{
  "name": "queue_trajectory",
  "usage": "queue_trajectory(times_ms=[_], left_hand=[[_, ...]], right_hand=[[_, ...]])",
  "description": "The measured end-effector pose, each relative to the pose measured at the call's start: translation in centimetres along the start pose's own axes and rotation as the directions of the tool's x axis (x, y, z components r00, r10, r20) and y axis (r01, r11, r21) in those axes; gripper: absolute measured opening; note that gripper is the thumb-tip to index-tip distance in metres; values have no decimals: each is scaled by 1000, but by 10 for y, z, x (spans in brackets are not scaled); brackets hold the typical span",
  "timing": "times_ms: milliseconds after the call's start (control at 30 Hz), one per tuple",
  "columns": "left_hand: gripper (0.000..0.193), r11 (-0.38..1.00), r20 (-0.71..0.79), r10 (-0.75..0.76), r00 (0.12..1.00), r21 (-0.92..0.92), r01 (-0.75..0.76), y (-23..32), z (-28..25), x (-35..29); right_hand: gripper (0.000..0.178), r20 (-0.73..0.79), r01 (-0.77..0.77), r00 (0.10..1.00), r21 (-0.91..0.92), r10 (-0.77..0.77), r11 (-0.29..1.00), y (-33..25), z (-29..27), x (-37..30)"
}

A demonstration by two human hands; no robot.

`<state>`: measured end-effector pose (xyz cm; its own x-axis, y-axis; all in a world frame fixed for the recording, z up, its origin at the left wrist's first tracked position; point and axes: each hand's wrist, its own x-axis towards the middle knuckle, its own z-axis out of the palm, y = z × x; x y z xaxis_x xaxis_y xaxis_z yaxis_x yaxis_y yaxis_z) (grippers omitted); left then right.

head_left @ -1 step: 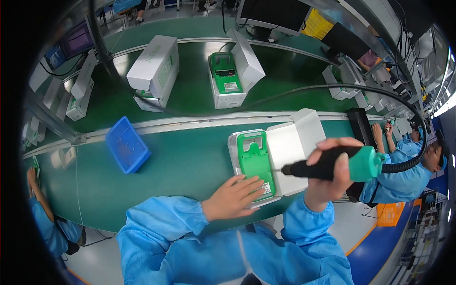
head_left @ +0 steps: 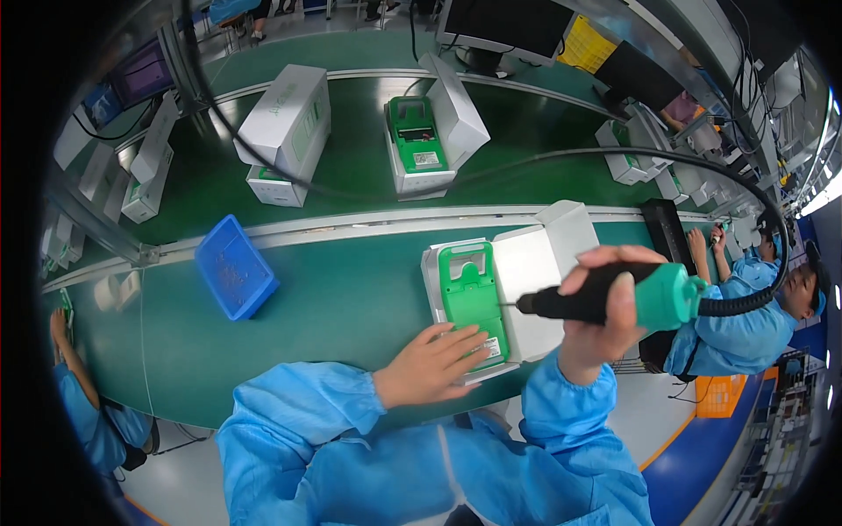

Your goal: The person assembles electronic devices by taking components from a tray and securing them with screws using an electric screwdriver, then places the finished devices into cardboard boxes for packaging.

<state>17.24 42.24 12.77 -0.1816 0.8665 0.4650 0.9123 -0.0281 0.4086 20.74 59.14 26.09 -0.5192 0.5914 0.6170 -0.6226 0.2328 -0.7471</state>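
In front of me lies an open white box (head_left: pixel 530 331), its lid folded back to the right. A green plastic device (head_left: pixel 467 296) with a handle-like opening at its far end rests inside. My left hand (head_left: pixel 431 366) lies over the device's near left part, fingers spread across it and the box edge. My right hand (head_left: pixel 605 316) is closed around a black and teal electric screwdriver (head_left: pixel 570 304). The screwdriver is held nearly level, its thin bit pointing left, close to the device's right edge; whether the bit touches it I cannot tell.
A blue tray (head_left: pixel 235 267) with small bits, perhaps screws, stands to the left. Beyond the rail, another open box (head_left: pixel 424 184) holds a green device, beside a closed white box (head_left: pixel 282 118). The screwdriver's black cable (head_left: pixel 544 160) arcs overhead. A co-worker (head_left: pixel 745 316) sits at the right.
The screwdriver and my right hand have shifted very slightly, tilting a little. The black cable has swung at the upper left. My left hand has stayed in place.
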Motion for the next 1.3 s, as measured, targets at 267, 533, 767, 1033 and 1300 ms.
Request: queue_trajectory(times_ms=[267,533,767,1033,1300], left_hand=[[52,1000,-5,-3,1000,-18,3,-1,-1,-1],[53,999,-4,-4,1000,-45,3,0,-3,-1],[52,998,-11,-10,1000,-55,10,0,-5,0],[53,998,-17,-7,1000,-60,6,-1,-4,2],[53,998,-22,-2,1000,-56,1,-1,-2,5]], right_hand=[[20,48,-34,998,-41,36,999,36,20,10],[20,49,-105,993,-4,105,994,50,16,7],[21,145,-125,982,42,118,991,52,16,9],[23,188,-294,943,75,276,953,48,24,10],[15,176,-275,953,167,246,947,56,19,7]])
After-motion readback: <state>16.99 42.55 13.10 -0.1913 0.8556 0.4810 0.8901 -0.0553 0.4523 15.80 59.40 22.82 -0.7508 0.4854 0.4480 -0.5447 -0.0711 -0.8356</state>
